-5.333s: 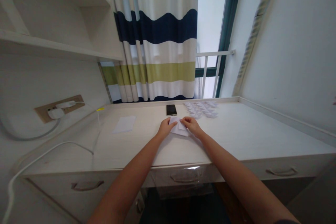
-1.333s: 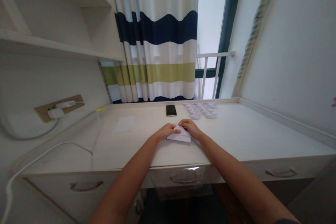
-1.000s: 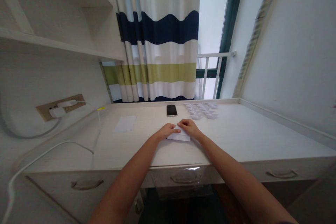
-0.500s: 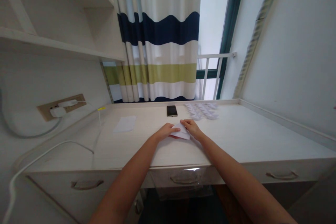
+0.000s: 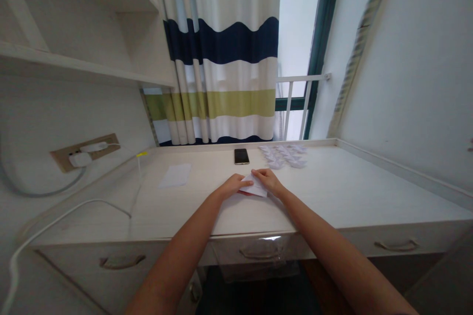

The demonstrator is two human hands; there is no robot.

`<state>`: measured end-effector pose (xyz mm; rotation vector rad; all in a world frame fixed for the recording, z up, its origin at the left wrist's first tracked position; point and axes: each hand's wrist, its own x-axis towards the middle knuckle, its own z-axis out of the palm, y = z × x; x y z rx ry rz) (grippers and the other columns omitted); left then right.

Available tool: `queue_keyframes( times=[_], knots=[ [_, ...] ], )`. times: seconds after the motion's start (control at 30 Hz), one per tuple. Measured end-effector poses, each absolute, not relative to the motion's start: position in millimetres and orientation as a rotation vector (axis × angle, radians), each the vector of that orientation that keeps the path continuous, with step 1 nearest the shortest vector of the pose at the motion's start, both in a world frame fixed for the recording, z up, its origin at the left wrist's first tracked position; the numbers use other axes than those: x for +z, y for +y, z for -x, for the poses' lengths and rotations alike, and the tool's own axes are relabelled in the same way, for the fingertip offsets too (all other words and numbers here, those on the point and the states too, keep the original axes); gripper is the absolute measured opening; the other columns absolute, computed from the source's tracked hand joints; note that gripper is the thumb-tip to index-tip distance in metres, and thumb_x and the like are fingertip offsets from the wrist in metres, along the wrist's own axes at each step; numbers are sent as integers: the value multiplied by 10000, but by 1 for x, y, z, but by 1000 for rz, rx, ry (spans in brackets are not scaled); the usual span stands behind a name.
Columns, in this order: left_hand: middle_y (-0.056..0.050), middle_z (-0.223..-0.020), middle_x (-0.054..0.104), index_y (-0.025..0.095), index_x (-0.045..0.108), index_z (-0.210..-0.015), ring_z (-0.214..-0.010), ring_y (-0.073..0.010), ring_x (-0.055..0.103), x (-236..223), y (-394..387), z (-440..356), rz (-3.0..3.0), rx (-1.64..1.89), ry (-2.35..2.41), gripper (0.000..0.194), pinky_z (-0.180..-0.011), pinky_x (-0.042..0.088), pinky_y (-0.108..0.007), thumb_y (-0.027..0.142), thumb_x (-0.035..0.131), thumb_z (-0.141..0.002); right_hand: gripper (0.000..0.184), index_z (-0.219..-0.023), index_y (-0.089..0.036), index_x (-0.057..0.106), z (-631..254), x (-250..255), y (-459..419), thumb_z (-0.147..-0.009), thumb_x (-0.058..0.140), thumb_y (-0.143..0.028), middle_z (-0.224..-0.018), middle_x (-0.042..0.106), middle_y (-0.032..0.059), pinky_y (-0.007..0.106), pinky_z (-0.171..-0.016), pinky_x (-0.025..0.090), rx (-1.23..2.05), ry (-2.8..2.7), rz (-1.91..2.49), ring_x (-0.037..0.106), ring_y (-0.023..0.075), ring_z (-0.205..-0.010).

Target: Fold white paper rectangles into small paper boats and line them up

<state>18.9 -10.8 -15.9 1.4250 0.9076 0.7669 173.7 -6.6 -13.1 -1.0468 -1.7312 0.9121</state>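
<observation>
Both my hands hold one folded piece of white paper (image 5: 259,190) just above the desk's middle. My left hand (image 5: 233,185) grips its left side, thumb lying on top and fingers underneath. A bit of red shows below the paper's lower left edge; I cannot make out what it is. My right hand (image 5: 266,179) pinches the upper corner between thumb and fingers, covering part of the right side. Beyond the hands, several folded white paper pieces (image 5: 283,156) stand in rows. To the left lie flat white paper sheets (image 5: 176,175).
A phone (image 5: 241,156) lies near the back edge of the white desk (image 5: 369,187). On the left, a white cable (image 5: 92,201) crosses the desk edge beneath a wall socket with plugs (image 5: 83,152). A shelf (image 5: 84,66) overhangs the left side. Clear plastic (image 5: 254,256) hangs at the front drawer.
My right hand has shifted very slightly left along the paper's upper corner. My left hand keeps its grip, and the view has moved a little.
</observation>
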Motion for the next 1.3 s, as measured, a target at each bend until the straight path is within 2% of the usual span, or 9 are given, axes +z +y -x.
queue_keyframes(
  times=[0.1,0.23,0.6,0.8,0.97,1.1,1.17,1.3],
  knots=[
    [-26,-608,597,88,611,-643,-662,-159,550,-15,-13,-20,-1408,774,893,358,-664,444,-295,398,703,-487,430,-528,-131,513,-175,-12,-8,-649,478,-542,-462,404,-31,210,-410,226,865,-1814,992,331,72,-451],
    [-59,-680,628,83,616,-697,-655,-165,570,-10,-18,-22,-1342,775,817,387,-670,464,-324,443,655,-564,410,-533,-132,524,-175,-13,-7,-670,478,-515,-457,393,-34,204,-413,225,827,-1785,947,326,69,-456],
    [-115,-713,643,63,605,-797,-605,-181,607,-5,-20,-19,-1331,746,738,424,-643,483,-334,469,553,-684,370,-549,-137,545,-176,-11,-7,-630,533,-498,-473,445,-27,205,-398,240,987,-1639,963,357,74,-437],
    [-122,-700,644,60,602,-794,-591,-184,608,-6,-18,-18,-1324,775,768,443,-630,482,-331,485,510,-709,383,-510,-139,501,-177,-9,-8,-634,520,-501,-449,402,-38,204,-395,221,942,-1657,971,331,67,-431],
    [-122,-701,644,65,599,-763,-589,-181,604,-8,-15,-18,-1337,815,833,436,-623,478,-320,489,517,-699,384,-496,-141,474,-179,-7,-9,-630,515,-499,-447,388,-41,205,-399,222,928,-1663,998,328,66,-433],
    [-106,-678,634,79,600,-775,-572,-169,586,-7,-16,-19,-1329,792,876,537,-565,457,-291,589,467,-671,382,-509,-137,490,-179,-8,-9,-645,507,-494,-445,390,-43,205,-400,218,917,-1683,1005,328,65,-431],
    [-65,-602,609,86,598,-700,-534,-146,554,-6,-16,-19,-1403,781,931,521,-516,422,-252,594,521,-616,389,-503,-134,501,-178,-9,-9,-644,516,-496,-435,386,-45,206,-400,209,909,-1718,1005,320,63,-430],
    [19,-447,496,98,559,-524,-430,-74,415,-6,-16,-17,-1613,783,1033,398,-439,306,-201,480,669,-497,420,-550,-116,576,-175,-10,-9,-657,508,-517,-452,453,-27,209,-411,240,937,-1720,1035,358,73,-448]
  ],
)
